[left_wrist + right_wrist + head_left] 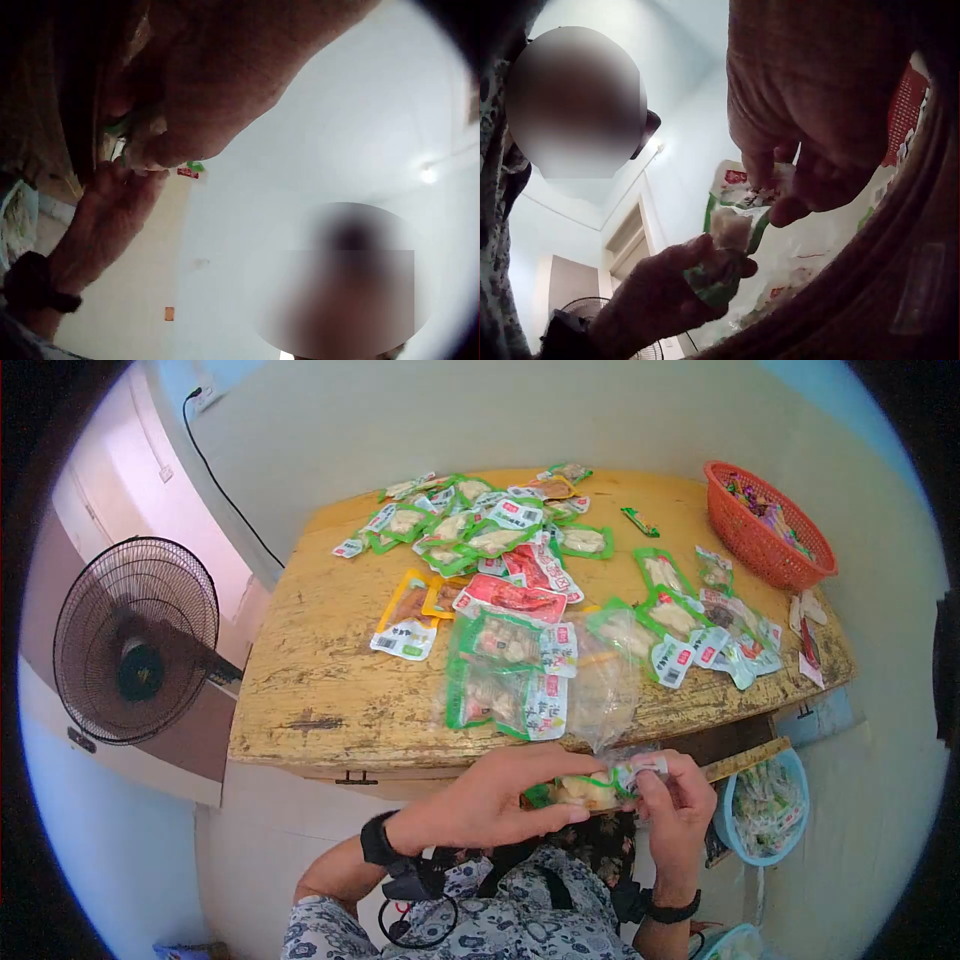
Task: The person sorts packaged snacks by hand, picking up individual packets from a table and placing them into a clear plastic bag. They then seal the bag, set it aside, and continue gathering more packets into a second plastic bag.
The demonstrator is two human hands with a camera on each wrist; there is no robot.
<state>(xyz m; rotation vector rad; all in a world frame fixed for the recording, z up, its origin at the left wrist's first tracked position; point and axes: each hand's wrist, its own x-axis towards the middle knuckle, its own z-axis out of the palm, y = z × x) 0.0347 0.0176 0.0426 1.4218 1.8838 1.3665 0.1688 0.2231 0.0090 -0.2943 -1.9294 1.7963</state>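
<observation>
Both hands hold one small green-and-white food packet [587,791] at the table's front edge. The left hand [500,792] grips its green end between thumb and fingers, while the right hand [677,800] pinches its white printed end. In the right wrist view pale food shows through the packet [732,229], with the left hand [656,289] below and the right hand [817,112] above. Just beyond the hands lie a clear plastic bag [606,695] and two green-edged packets [495,700] side by side.
The worn yellow table [310,660] carries a heap of packets [470,525], more packets [675,615] at right and a red basket [755,550]. A drawer [745,758] stands open beside a blue tub [768,805] of packets. A fan [138,640] stands left.
</observation>
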